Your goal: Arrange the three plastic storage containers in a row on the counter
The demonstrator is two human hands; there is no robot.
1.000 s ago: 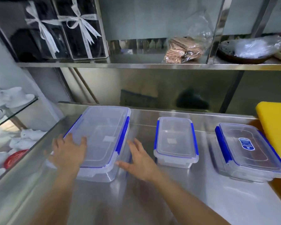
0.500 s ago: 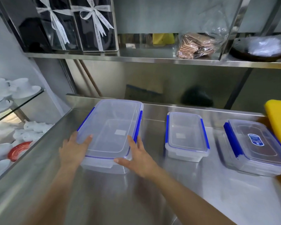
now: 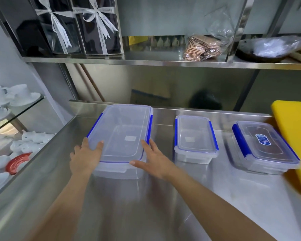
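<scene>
A: Steel counter (image 3: 163, 206) ran under a steel shelf (image 3: 146, 62). Three lidded clear tubs with blue clips sat on it, left to right.

B: Which one had hands on it?

A: Big tub (image 3: 123, 136), leftmost. Left hand (image 3: 84, 158) was on its near-left corner, fingers spread, thumb up on the lid. Right hand (image 3: 154, 160) was flat against the near-right corner, fingers extended along the side, thumb at the front edge. Neither was curled into a grip; palms bracketed the tub.

B: Tub lifted?

A: Couldn't tell for sure. It looked seated on the counter.

B: The others?

A: Small tub (image 3: 195, 138) in the middle, apart from the big one. Labelled tub (image 3: 264, 146) on the right, skewed, its far side touching or overlapping a yellow board (image 3: 297, 136).

B: Surroundings?

A: White cups (image 3: 16, 94) on a glass shelf (image 3: 24, 108) at left. Ribboned black boxes (image 3: 76, 26) and a bagged brown stack (image 3: 202, 47) on the steel shelf.
</scene>
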